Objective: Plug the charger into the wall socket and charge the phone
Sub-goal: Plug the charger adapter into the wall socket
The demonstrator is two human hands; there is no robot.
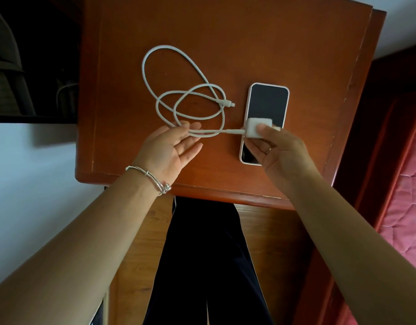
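Above the lower half of the phone [268, 106], the white charger block [257, 127] is pinched in the right hand [279, 148], thumb on its near face and the other fingers closed under and behind it; whether the block is lifted clear of the screen or resting on it cannot be told. From the block's left side the cable [185, 99] runs straight across the worktop [296, 43] toward the left hand [169, 146], then curls away into loose overlapping loops; its free connector [230, 104] lies just left of the phone's upper edge, tip pointing at it. The left hand is held open, palm up, fingers [190, 126] spread and touching or just under the cable — nothing is gripped by it. The phone lies screen up, its long axis running away from the person, bottom end nearest. No wall socket is in view; by judgement, the block is to be carried off by the right hand — the nearer one — while the slack is gathered by the left.
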